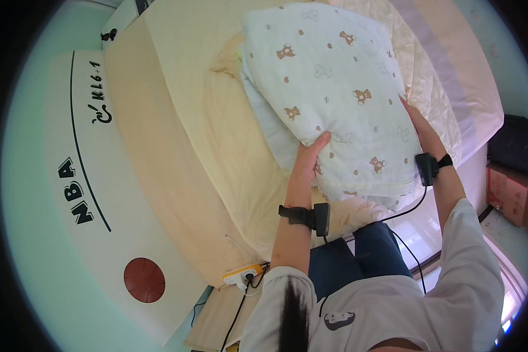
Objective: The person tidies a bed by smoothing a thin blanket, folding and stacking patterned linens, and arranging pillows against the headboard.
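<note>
A folded white quilt (334, 92) with a brown teddy-bear print is on the bed in front of me. My left hand (313, 155) grips its near left edge, thumb pressed on top and fingers hidden underneath. Along the right edge lies my right hand (416, 118), holding that side with its fingers partly out of sight. A pale cloth layer (270, 123) shows beneath the quilt on the left. Peach-coloured fabric (229, 57) bunches out beside the quilt's far left corner.
A yellow sheet (193, 110) covers the bed, with quilted cream bedding (433, 105) on the right. A power strip (242, 275) with plugs and cables sits at the near left corner. Wrist-device cables (405, 213) hang before me. Red boxes (508, 193) stand at right.
</note>
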Demonstrator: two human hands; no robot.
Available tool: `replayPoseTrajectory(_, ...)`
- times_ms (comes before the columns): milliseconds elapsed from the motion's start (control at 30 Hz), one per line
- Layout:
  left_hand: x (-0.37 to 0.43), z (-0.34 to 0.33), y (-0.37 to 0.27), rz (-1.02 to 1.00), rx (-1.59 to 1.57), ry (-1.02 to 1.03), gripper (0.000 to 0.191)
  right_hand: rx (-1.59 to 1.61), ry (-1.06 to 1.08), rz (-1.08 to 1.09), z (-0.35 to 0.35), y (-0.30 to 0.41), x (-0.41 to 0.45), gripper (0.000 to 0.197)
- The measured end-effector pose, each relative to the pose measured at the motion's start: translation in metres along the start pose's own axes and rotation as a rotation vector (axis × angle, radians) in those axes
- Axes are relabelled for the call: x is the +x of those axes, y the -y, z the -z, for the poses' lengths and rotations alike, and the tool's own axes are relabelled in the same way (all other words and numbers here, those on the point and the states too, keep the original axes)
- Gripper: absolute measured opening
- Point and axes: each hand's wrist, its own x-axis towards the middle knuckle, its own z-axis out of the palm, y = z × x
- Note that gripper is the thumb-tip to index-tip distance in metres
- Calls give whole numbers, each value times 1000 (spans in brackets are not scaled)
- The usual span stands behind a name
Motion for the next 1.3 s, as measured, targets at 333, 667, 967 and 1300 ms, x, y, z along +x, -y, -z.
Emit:
replayPoseTrajectory(333, 18, 43, -22, -444, 1108, -693, 121, -508, -316, 230, -20, -20, 13, 73)
replayPoseTrajectory(667, -1, 37, -56, -268, 474, -178, 66, -179, 3, 174, -47, -15, -37, 57)
replayPoseTrajectory(967, -62, 27, -43, -298, 289, -30, 59, -220, 194, -94, -21, -33, -38, 54)
replayPoseTrajectory(1300, -142, 107, -98, -342, 248, -103, 61, -229, 408, -261, -107, -119, -49, 53)
